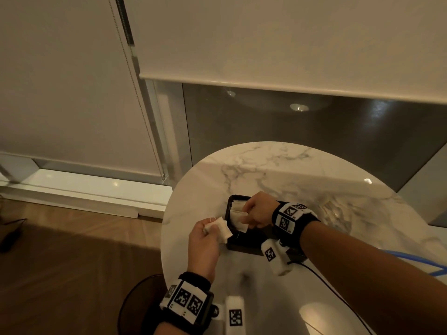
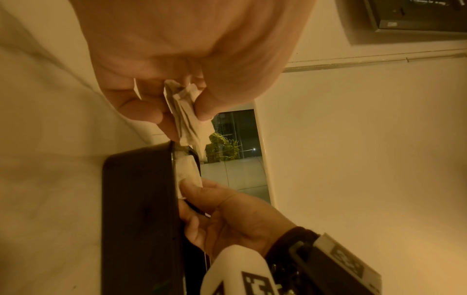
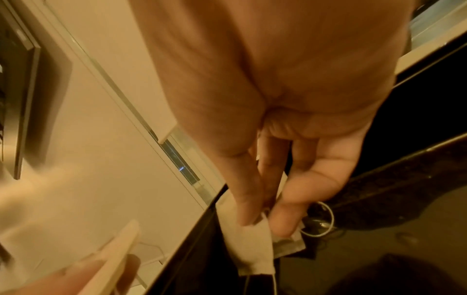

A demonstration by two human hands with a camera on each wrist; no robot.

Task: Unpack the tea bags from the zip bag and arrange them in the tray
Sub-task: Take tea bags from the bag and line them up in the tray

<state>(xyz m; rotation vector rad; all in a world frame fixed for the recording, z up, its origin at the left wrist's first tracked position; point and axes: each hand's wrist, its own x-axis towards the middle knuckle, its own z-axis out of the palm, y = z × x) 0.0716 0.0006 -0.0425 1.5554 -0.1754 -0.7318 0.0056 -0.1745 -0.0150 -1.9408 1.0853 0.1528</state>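
A black tray (image 1: 250, 241) sits on a round marble table (image 1: 278, 170). My right hand (image 1: 244, 217) reaches over the tray's left part and pinches a white tea bag (image 1: 238, 220) between thumb and fingers; the right wrist view shows this tea bag (image 3: 250, 245) hanging at the tray's (image 3: 379, 249) edge, its string looped beside it. Another tea bag (image 1: 238, 204) lies in the tray's far left corner. My left hand (image 1: 210, 229), just left of the tray, pinches a small bunch of tea bags (image 1: 223, 230), also seen from the left wrist (image 2: 185, 113). A faint clear plastic shape (image 1: 337, 213), maybe the zip bag, lies to the right.
The table edge runs close to my left hand, with wooden floor (image 1: 72, 274) and a dark round stool (image 1: 137, 303) below it. A black cable (image 1: 324, 281) and a blue cable (image 1: 411, 258) trail by my right forearm. A window with a lowered blind (image 1: 290, 44) stands behind the table.
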